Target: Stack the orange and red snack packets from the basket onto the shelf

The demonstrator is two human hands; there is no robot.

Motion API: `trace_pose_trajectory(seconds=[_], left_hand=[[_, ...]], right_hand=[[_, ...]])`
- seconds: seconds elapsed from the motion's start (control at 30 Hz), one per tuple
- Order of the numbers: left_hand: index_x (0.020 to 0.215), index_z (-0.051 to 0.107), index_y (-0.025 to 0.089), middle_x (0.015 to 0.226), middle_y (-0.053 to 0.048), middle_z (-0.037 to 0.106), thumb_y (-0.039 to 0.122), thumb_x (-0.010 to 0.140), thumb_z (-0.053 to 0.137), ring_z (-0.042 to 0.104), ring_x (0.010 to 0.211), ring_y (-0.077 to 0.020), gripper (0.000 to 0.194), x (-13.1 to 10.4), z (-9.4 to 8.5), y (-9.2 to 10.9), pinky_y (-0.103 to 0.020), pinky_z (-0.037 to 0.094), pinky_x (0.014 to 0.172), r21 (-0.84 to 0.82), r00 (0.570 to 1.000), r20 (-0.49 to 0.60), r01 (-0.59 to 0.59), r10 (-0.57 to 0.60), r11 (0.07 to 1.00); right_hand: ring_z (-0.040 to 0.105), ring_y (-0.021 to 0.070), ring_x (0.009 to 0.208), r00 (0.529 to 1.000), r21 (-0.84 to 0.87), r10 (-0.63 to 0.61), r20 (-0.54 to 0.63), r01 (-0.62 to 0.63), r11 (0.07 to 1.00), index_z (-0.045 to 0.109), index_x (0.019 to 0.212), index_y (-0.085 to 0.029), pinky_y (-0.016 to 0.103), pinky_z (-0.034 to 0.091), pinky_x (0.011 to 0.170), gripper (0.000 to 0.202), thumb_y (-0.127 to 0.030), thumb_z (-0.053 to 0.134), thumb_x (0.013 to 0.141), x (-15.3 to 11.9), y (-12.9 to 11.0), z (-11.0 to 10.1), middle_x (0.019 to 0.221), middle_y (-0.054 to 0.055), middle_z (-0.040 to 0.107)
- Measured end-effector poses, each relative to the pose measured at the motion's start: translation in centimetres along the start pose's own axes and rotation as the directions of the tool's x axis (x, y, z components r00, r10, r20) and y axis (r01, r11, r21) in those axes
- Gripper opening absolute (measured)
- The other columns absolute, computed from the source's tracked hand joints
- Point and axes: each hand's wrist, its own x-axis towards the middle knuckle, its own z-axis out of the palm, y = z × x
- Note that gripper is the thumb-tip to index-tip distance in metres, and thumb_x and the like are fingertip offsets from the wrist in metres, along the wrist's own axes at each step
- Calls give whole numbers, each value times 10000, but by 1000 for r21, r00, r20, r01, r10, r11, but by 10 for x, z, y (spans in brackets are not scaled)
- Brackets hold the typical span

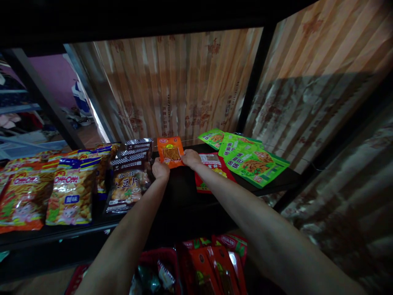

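An orange snack packet [170,150] with a see-through window stands tilted at the back of the black shelf [176,184]. My left hand [161,169] grips its lower left corner, and my right hand [190,158] pinches its right edge; both hands are closed on it. To the left, close to my left hand, lies a row of dark brown potato-slice bags [129,180]. A red packet [204,180] lies partly under my right forearm, which hides some of it.
Yellow and orange snack bags [70,192] fill the shelf's left side. Green packets [256,162] overlap at the right. Below are a red basket [176,262] with small items and more orange packets [204,266]. Dark posts [256,78] and a pleated curtain [184,82] bound the shelf.
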Motion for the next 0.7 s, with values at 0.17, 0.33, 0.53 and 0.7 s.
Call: trace_pose_trajectory(seconds=[0.17,0.33,0.53,0.7], left_hand=[[953,657,160,948,-164,713,98,735,578,650,969,-289,240,-6,0,8,-343,443,825,40,1000,14,23,-24,999],[954,659,149,979,-183,707,81,754,552,646,986,-303,237,-7,-4,13,-361,441,837,72,1000,14,2,-3,997],[1041,650,127,1039,-183,698,87,788,509,638,1021,-281,292,-8,-8,15,-332,440,859,116,1000,24,-21,19,993],[1058,650,136,1054,-157,701,95,795,507,641,1026,-256,302,-13,-11,13,-304,451,857,160,999,38,-18,12,987]], right_hand=[[650,232,983,1000,-20,7,-8,-7,1000,719,940,-164,264,458,814,242,-162,556,761,6,2,2,1006,122,716],[646,225,998,1000,-22,7,-24,-7,1000,713,958,-163,250,459,810,258,-160,547,760,8,2,1,1023,111,715],[663,207,959,999,-14,7,-33,-8,1000,713,956,-159,221,465,754,255,-178,522,789,5,-1,2,1014,102,719],[654,219,1001,1000,-60,18,-8,-19,998,713,971,-131,219,464,793,255,-172,542,786,-3,-5,-4,1024,130,715]])
